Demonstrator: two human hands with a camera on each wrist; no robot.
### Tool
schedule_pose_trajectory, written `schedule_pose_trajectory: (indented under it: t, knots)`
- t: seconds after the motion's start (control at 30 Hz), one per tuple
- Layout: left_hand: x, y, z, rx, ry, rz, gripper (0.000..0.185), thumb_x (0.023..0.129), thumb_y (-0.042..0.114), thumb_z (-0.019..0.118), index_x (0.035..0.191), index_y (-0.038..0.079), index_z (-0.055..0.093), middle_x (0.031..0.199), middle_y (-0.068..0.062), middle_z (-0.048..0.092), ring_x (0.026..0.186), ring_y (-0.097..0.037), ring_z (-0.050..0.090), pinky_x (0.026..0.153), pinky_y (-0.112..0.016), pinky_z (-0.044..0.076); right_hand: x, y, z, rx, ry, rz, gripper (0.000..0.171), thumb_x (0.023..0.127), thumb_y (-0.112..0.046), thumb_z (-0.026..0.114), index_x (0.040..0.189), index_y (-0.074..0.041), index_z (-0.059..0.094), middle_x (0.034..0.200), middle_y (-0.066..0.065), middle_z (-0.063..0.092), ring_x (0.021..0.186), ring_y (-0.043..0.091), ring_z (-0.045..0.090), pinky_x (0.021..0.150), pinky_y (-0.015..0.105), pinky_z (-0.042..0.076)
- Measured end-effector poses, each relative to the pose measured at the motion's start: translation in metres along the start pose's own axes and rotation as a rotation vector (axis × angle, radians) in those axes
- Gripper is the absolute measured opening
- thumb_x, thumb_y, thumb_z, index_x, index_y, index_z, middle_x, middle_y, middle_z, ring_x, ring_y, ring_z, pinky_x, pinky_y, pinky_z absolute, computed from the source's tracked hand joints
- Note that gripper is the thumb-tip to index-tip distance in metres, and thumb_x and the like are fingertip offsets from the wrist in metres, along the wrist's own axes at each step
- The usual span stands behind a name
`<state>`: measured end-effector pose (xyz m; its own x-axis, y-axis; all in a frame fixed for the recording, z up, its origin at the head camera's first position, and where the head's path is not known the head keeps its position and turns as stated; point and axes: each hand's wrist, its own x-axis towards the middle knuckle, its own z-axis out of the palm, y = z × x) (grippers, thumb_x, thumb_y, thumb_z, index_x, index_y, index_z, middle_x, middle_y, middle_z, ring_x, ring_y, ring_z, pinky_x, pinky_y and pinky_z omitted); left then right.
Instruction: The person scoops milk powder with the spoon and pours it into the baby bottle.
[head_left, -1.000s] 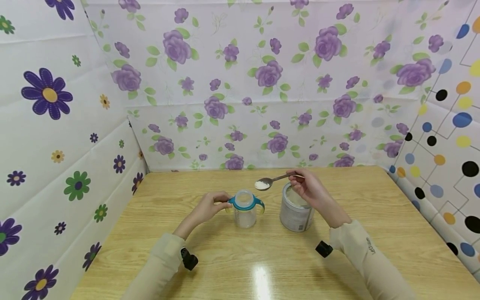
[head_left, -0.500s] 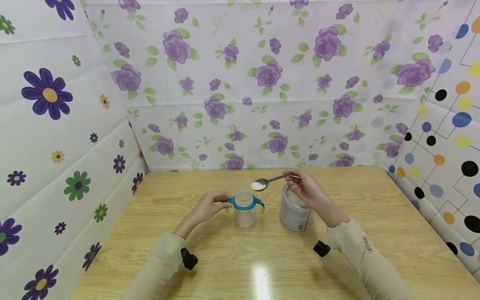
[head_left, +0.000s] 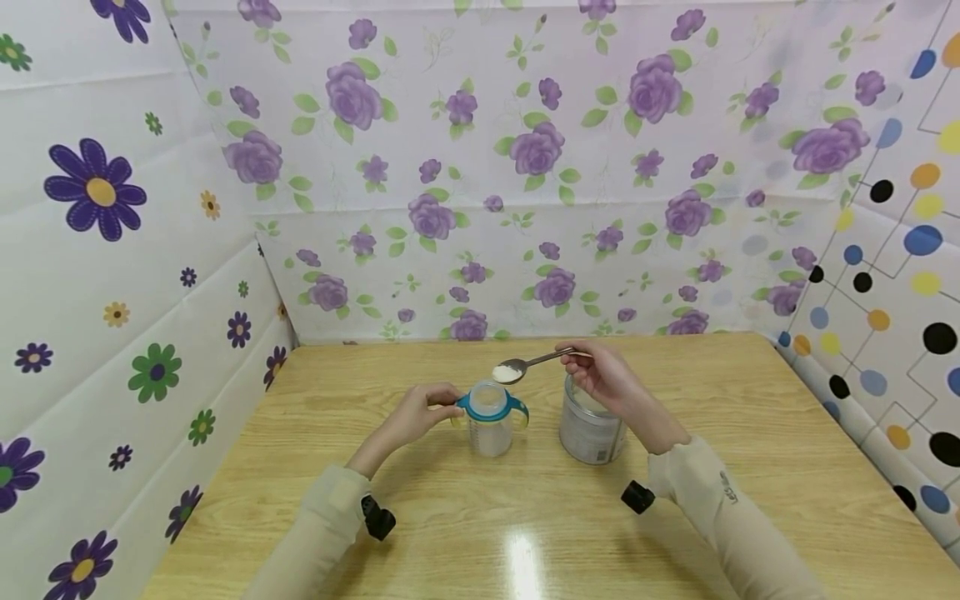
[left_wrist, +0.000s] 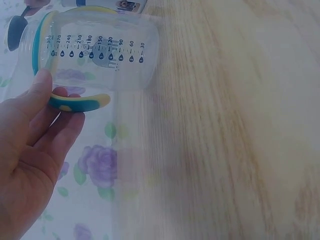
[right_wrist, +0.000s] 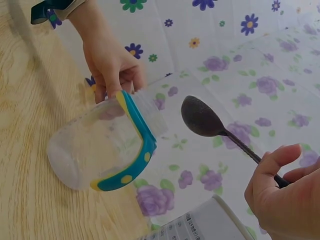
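A clear baby bottle (head_left: 489,425) with a teal collar and handles stands open-topped on the wooden table (head_left: 525,533). My left hand (head_left: 418,415) pinches its left handle (left_wrist: 80,102); the bottle (left_wrist: 95,50) shows graduated marks, and the bottle (right_wrist: 100,150) appears again in the right wrist view. My right hand (head_left: 603,377) holds a metal spoon (head_left: 525,365) heaped with white powder, its bowl (right_wrist: 201,117) just above the bottle's mouth. A silver tin (head_left: 592,429) stands open right of the bottle, under my right hand.
Flowered sheets wall the table at the back and left, a dotted sheet (head_left: 892,292) at the right. Bare wood lies in front of the bottle and tin. Black wrist cameras (head_left: 377,518) sit on both sleeves.
My right hand has carried the loaded spoon leftward from above the tin to just over the bottle's mouth. The left hand and bottle have stayed put.
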<state>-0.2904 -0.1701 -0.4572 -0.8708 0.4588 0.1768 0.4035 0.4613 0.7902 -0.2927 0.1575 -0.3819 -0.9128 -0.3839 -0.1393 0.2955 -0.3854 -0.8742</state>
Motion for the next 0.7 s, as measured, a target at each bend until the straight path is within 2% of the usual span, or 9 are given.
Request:
schedule_pose_trajectory:
  t: [0.17,0.47,0.7]
  knots:
    - [0.0005,0.0,0.0007,0.005,-0.006,0.005,0.019,0.091,0.013,0.066,0.109,0.009,0.069,0.107,-0.011,0.07,0.102,-0.028,0.068,0.08,-0.032,0.057,0.0005,0.0007,0.0028,-0.022,-0.01,-0.001,0.033,0.106,-0.017,0.034,0.102,-0.007,0.065,0.076,0.0,0.065,0.061,0.003,0.055,0.052,0.011,0.044]
    - [-0.0004,-0.0013,-0.0012,-0.002,-0.016,0.014,0.018,0.09,0.022,0.068,0.106,0.015,0.071,0.104,-0.004,0.071,0.098,-0.018,0.068,0.079,-0.028,0.057,0.0022,0.0032,0.0067,-0.058,-0.023,0.005,0.03,0.106,-0.017,0.034,0.113,0.0,0.057,0.077,0.0,0.064,0.063,0.003,0.054,0.052,0.011,0.043]
    - [-0.0007,-0.0025,-0.0008,0.005,-0.011,0.029,0.019,0.09,0.023,0.067,0.107,0.015,0.071,0.104,-0.004,0.071,0.099,-0.019,0.068,0.081,-0.03,0.057,0.0035,0.005,0.0085,-0.084,-0.044,0.009,0.032,0.106,-0.018,0.033,0.105,-0.005,0.063,0.078,0.0,0.064,0.064,0.003,0.053,0.052,0.012,0.042]
